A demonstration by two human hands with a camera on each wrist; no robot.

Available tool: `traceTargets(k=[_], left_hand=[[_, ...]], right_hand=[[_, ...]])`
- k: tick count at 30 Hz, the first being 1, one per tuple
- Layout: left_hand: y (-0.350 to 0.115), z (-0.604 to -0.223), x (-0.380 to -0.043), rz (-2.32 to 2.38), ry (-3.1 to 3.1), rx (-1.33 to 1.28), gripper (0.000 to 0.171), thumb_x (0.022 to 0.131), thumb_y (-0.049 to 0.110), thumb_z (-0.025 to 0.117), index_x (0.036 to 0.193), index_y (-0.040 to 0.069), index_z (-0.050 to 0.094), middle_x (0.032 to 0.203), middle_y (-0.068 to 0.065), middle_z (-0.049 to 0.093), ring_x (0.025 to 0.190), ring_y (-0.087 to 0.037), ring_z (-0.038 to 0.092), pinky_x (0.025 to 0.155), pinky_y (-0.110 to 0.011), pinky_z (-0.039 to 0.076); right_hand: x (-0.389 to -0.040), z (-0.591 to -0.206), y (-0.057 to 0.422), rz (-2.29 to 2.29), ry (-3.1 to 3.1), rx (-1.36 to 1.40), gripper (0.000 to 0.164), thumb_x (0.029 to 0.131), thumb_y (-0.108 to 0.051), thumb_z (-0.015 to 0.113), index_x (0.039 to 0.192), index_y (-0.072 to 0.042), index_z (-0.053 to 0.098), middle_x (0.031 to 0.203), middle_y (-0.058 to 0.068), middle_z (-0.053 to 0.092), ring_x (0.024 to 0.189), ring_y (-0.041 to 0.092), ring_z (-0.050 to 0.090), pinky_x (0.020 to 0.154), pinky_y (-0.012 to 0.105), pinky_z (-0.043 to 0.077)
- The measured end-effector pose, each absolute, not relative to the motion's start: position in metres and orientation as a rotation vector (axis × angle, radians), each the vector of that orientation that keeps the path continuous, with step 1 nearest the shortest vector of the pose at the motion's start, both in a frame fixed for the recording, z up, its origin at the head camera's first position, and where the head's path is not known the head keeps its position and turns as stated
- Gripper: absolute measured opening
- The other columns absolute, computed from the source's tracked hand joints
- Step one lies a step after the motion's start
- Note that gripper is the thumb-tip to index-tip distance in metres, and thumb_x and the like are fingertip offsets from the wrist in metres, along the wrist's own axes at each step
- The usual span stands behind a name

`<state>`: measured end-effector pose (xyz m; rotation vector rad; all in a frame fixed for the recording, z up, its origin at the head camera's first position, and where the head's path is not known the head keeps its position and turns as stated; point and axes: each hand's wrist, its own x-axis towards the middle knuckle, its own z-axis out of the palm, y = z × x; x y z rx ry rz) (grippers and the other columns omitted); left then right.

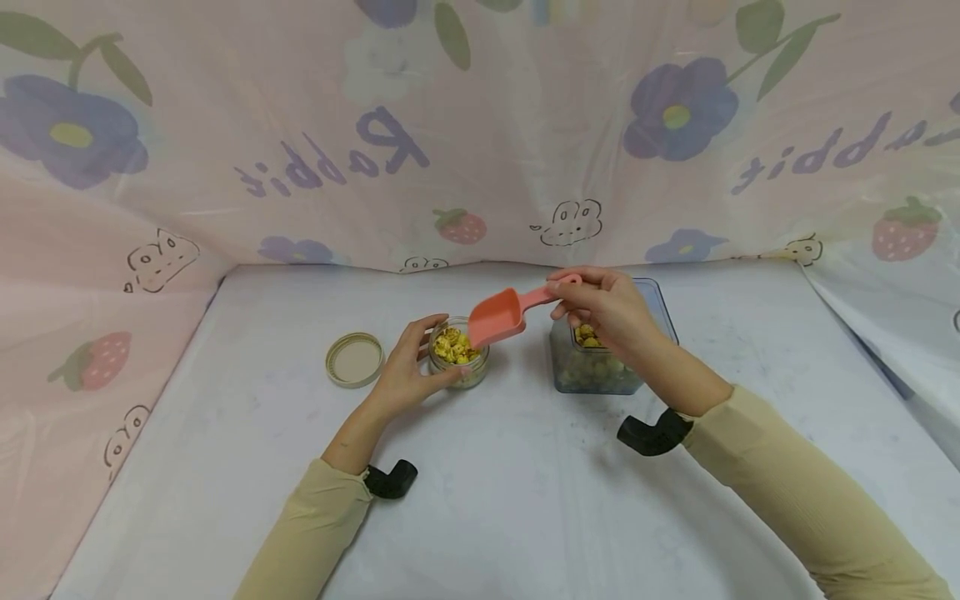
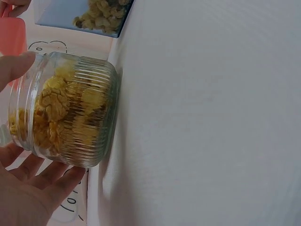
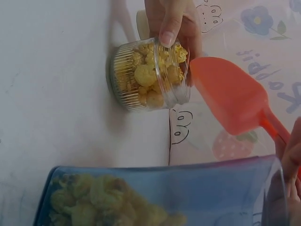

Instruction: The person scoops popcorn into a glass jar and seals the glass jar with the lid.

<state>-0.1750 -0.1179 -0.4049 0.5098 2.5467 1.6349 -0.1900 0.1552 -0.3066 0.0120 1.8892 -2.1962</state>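
A ribbed glass jar (image 2: 77, 113) of yellow popcorn stands upright on the table. My left hand (image 1: 408, 367) grips it, thumb on the near side and fingers around the far side. In my right hand (image 1: 603, 308) is a coral-pink scoop (image 1: 497, 318), pinched by its handle. The scoop's tip is tilted down at the jar's mouth, and no popcorn shows in its bowl. Below the right hand stands a bluish clear container (image 3: 211, 188) with more popcorn (image 3: 103, 200) in it; the forearm and hand hide part of its opening.
A round beige lid (image 1: 355, 360) lies on the white table (image 1: 480, 517) left of the jar. A printed pink curtain (image 1: 510, 167) hangs behind the table and along its sides. Black curved pieces (image 1: 656, 433) stick out at both wrists.
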Motion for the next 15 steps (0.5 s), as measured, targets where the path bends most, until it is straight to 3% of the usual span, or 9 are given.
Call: traceTargets(k=[4, 15], left_hand=[[-0.117, -0.405, -0.174, 1.63, 2.552, 0.507, 0.079, 0.077, 0.013, 0.079, 0.143, 0.007, 0.036, 0.144, -0.016, 0.039, 0.132, -0.037, 0.04, 0.108, -0.051, 0.037], [-0.116, -0.404, -0.173, 1.606, 2.589, 0.546, 0.079, 0.078, 0.015, 0.079, 0.143, 0.003, 0.036, 0.144, -0.017, 0.039, 0.132, -0.037, 0.039, 0.108, -0.053, 0.036]], right_hand=[[-0.189, -0.306, 0.159, -2.198, 1.888, 0.022, 0.025, 0.089, -0.012, 0.069, 0.109, 0.0, 0.061, 0.077, 0.0, 0.069, 0.059, 0.01, 0.063, 0.053, 0.016, 0.048], [-0.184, -0.303, 0.172, -2.294, 1.825, 0.015, 0.01, 0.089, -0.011, 0.068, 0.098, -0.007, 0.069, 0.079, 0.002, 0.067, 0.058, 0.011, 0.061, 0.052, 0.017, 0.047]])
